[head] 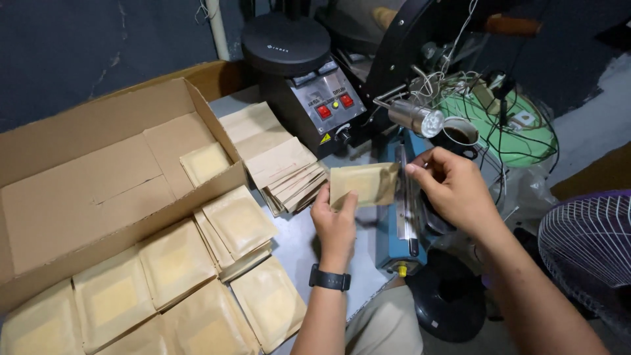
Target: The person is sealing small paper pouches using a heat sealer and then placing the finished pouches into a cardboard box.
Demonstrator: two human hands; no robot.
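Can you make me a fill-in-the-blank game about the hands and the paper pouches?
1. Both hands, left hand and right hand, hold one brown paper ____.
2. The sealing machine beside the hands is ____ in colour.
3. The left wrist wears a black ____.
4. One pouch lies alone inside the cardboard ____.

Missing words: pouch; blue; watch; box

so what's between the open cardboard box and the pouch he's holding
The fanned stack of flat paper bags lies between the box and the held pouch, seen in the head view.
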